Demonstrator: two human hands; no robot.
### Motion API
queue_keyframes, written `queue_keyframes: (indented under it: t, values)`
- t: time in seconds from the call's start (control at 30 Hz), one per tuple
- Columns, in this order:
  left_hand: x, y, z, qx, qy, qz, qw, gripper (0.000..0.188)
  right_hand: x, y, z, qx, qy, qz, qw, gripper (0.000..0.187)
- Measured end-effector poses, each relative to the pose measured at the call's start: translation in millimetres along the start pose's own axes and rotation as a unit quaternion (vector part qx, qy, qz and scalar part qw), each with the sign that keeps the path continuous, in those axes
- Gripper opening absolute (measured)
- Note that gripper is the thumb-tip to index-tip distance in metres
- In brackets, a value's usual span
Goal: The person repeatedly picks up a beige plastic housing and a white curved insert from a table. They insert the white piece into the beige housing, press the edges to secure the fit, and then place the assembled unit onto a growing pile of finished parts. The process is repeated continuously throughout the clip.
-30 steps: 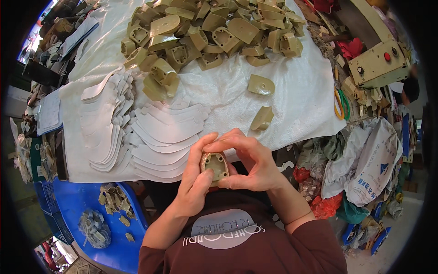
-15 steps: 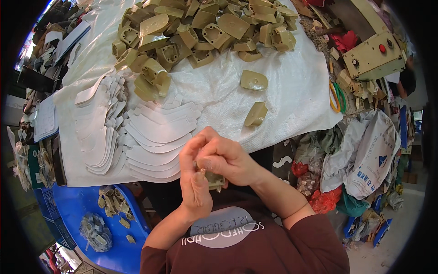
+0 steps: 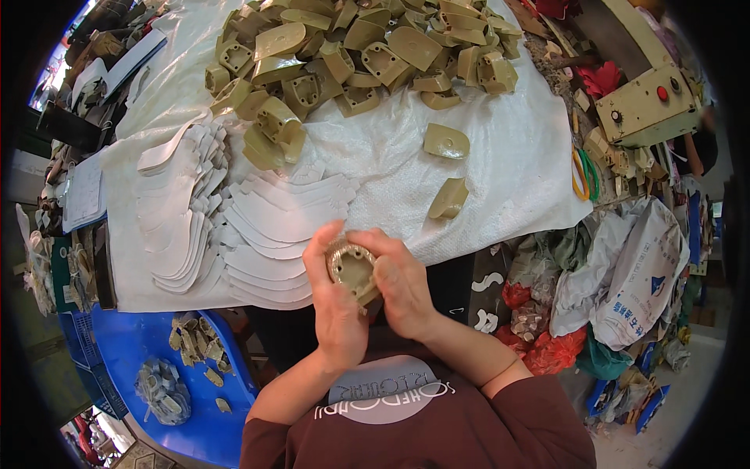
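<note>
- L hand (image 3: 337, 316) curved round L side of hollow olive pc (image 3: 355, 270), R hand (image 3: 402, 293) round its R side; pc clasped btwn both, hollow face & holes showing. R hand a bit blurred.
- Held pc: at near edge of wht sheet (image 3: 516, 184).
- Big olive heap (image 3: 414, 48): far part of sheet.
- 2 loose olive pcs (image 3: 447, 141): on sheet, R of its middle.
- Wht curved cutouts (image 3: 273, 227): stacked, sheet's near L part.
- Control box (image 3: 648, 108): off sheet's R edge.
- Blue plastic tray (image 3: 125, 344) w/ olive bits (image 3: 199, 341): off sheet's near L corner.
</note>
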State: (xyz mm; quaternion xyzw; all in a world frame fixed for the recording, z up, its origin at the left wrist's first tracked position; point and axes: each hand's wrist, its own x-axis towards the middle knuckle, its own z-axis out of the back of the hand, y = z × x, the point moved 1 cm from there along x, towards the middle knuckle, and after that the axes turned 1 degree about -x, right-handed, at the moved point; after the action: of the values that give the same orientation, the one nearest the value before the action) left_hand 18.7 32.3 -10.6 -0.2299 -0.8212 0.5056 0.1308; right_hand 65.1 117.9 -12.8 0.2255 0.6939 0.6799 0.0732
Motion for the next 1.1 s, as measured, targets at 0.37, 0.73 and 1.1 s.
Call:
queue_keyframes:
  t: [0.37,0.73,1.1]
  values:
    - [9,-14,15,0.248,0.179,-0.138,0.942,0.084,23,28,33,-0.248,0.080,0.047,0.964,0.040]
    - [21,-41,21,0.405,0.179,-0.135,0.886,0.055,24,-4,46,0.189,0.077,-0.185,0.961,0.024]
    - [20,-33,15,0.433,0.146,-0.184,0.870,0.054,16,-3,42,0.168,0.018,-0.149,0.974,0.021]
